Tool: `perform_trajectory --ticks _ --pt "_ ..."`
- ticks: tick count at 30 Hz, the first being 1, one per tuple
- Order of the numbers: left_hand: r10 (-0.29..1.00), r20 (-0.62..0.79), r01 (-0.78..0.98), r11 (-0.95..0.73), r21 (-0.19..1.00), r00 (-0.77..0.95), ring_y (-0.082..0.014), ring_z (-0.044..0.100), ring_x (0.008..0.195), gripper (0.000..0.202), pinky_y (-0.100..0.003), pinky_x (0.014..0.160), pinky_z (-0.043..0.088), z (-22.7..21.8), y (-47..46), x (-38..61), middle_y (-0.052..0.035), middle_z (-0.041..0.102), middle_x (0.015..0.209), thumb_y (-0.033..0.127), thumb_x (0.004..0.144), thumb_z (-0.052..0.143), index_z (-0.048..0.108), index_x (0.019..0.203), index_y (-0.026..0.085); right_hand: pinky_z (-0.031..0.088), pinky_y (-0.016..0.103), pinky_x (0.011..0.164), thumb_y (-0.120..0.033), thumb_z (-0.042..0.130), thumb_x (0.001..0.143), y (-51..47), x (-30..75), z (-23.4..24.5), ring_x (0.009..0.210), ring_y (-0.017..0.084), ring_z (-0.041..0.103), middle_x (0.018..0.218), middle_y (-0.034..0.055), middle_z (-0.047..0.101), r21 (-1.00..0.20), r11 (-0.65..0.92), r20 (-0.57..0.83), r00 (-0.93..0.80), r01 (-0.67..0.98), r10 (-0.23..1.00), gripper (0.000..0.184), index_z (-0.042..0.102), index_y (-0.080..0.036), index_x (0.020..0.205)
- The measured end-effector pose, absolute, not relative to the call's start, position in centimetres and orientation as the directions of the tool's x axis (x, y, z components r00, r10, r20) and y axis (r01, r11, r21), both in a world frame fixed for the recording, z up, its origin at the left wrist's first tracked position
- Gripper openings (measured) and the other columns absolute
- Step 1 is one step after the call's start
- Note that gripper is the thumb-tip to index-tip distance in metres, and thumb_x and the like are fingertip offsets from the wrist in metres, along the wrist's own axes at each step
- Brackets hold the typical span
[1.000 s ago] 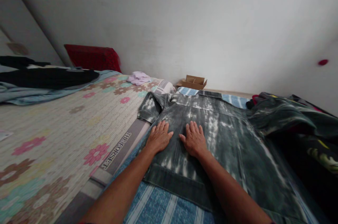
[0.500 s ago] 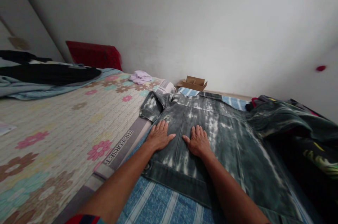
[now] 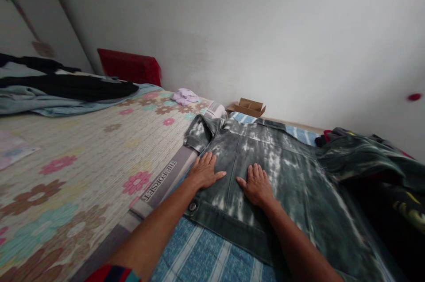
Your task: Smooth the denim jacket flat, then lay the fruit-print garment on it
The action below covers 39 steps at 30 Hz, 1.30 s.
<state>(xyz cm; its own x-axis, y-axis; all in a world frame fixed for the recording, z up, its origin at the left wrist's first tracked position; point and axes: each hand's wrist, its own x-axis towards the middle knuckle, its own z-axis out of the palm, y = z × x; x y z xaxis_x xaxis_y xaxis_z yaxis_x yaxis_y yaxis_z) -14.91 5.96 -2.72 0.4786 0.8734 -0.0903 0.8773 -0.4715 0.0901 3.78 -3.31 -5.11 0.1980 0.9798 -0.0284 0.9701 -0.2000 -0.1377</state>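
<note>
A grey-green denim jacket point(image 3: 282, 175) with whitish bleached streaks lies spread out, back panel up, collar toward the wall. My left hand point(image 3: 206, 170) rests flat on its left part, fingers spread. To the right of a long seam, my right hand point(image 3: 256, 184) also lies palm down on the cloth with the fingers stretched out. Neither hand grips anything. The left sleeve is folded near the shoulder, while the right one lies over dark clothes. A round metal button point(image 3: 193, 206) shows at the hem's left corner.
Under the jacket is a blue striped cloth point(image 3: 199, 246). A flowered mat point(image 3: 109, 149) covers the left side. Dark and blue clothes point(image 3: 69, 87), a lilac cloth point(image 3: 185, 96), a red case-like object point(image 3: 129, 67), an open cardboard box point(image 3: 249, 106) and a dark clothes pile point(image 3: 401, 198) lie around.
The view has swung slightly left, so everything sits farther right in the picture. Both hands stay flat on the jacket, in nearly the same spots.
</note>
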Motion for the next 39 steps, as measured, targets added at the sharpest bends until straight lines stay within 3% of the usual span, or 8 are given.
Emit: perform_trajectory --ticks 3,7,12,17,20,23,25,39 --pt "0.864 -0.083 0.866 -0.489 0.104 0.497 -0.0255 0.009 0.14 0.08 -0.047 0.111 0.013 -2.7 5.9 -15.3 -0.0125 0.015 0.152 0.065 0.085 0.024 0.023 0.143 0.01 0.011 0.043 0.109 -0.059 0.023 0.09 -3.3 2.8 -4.4 0.138 0.032 0.012 0.148 0.0224 0.019 -0.166 -0.187 0.028 0.194 0.968 0.981 0.078 0.028 0.0 0.141" --pt "0.863 -0.049 0.863 -0.5 0.071 0.503 -0.0249 0.011 0.14 0.071 -0.047 0.11 0.016 -3.3 6.2 -15.4 -0.0133 0.018 0.151 0.056 0.089 0.024 0.026 0.142 0.01 0.011 0.043 0.11 -0.058 0.021 0.091 -2.5 -0.3 -3.0 0.138 0.028 0.01 0.149 0.0195 0.016 -0.25 0.012 0.133 0.022 0.968 0.991 0.075 0.027 -0.003 0.141" --pt "0.847 0.005 0.847 -0.531 0.002 0.531 -0.0228 0.017 0.139 0.053 -0.046 0.109 0.021 -4.2 7.1 -15.7 -0.0109 0.022 0.15 0.032 0.092 0.025 0.031 0.141 0.013 0.014 0.044 0.111 -0.061 0.017 0.09 -2.0 -3.8 -3.2 0.138 0.027 0.013 0.149 0.0174 0.02 -0.374 0.184 0.065 -0.173 0.909 0.983 0.076 0.024 -0.006 0.143" --pt "0.841 0.062 0.843 -0.538 -0.012 0.537 -0.0239 0.021 0.137 0.054 -0.047 0.107 0.025 -4.3 7.2 -15.7 -0.0132 0.028 0.148 0.033 0.092 0.026 0.034 0.139 0.01 0.014 0.045 0.11 -0.064 0.019 0.088 -2.9 -3.0 -3.1 0.138 0.029 0.013 0.149 0.0193 0.018 -0.4 0.199 0.037 -0.201 0.895 0.979 0.081 0.024 -0.005 0.143" --pt "0.84 0.091 0.844 -0.537 -0.003 0.535 -0.0242 0.023 0.137 0.054 -0.047 0.107 0.024 -4.3 7.3 -15.8 -0.0126 0.029 0.147 0.035 0.091 0.027 0.034 0.139 0.011 0.012 0.044 0.111 -0.064 0.019 0.088 -2.9 0.6 -2.5 0.139 0.028 0.009 0.15 0.0182 0.015 -0.362 0.106 0.054 -0.093 0.926 0.994 0.08 0.025 -0.005 0.142" --pt "0.853 0.068 0.854 -0.52 0.016 0.518 -0.024 0.023 0.137 0.056 -0.047 0.108 0.023 -4.1 7.4 -15.7 -0.0114 0.029 0.148 0.038 0.091 0.026 0.033 0.14 0.011 0.008 0.042 0.111 -0.059 0.021 0.091 -2.6 6.0 -2.8 0.139 0.027 0.005 0.15 0.0176 0.013 -0.278 -0.195 0.062 0.22 0.941 0.974 0.076 0.023 -0.004 0.143" --pt "0.86 0.041 0.86 -0.51 0.015 0.509 -0.0237 0.022 0.137 0.057 -0.047 0.108 0.023 -3.9 7.5 -15.7 -0.0109 0.027 0.148 0.039 0.092 0.025 0.031 0.14 0.01 0.009 0.042 0.11 -0.058 0.02 0.091 -2.5 9.2 -3.7 0.139 0.027 0.007 0.15 0.0167 0.015 -0.238 -0.317 0.003 0.327 0.918 0.945 0.074 0.023 -0.005 0.143" --pt "0.873 0.028 0.873 -0.488 -0.001 0.488 -0.023 0.021 0.137 0.058 -0.048 0.107 0.025 -3.8 7.6 -15.6 -0.0094 0.025 0.15 0.04 0.091 0.024 0.031 0.141 0.012 0.007 0.043 0.109 -0.064 0.013 0.088 -3.2 11.6 -5.9 0.139 0.027 0.009 0.151 0.0141 0.015 -0.235 -0.392 -0.033 0.396 0.89 0.918 0.08 0.022 -0.007 0.144"
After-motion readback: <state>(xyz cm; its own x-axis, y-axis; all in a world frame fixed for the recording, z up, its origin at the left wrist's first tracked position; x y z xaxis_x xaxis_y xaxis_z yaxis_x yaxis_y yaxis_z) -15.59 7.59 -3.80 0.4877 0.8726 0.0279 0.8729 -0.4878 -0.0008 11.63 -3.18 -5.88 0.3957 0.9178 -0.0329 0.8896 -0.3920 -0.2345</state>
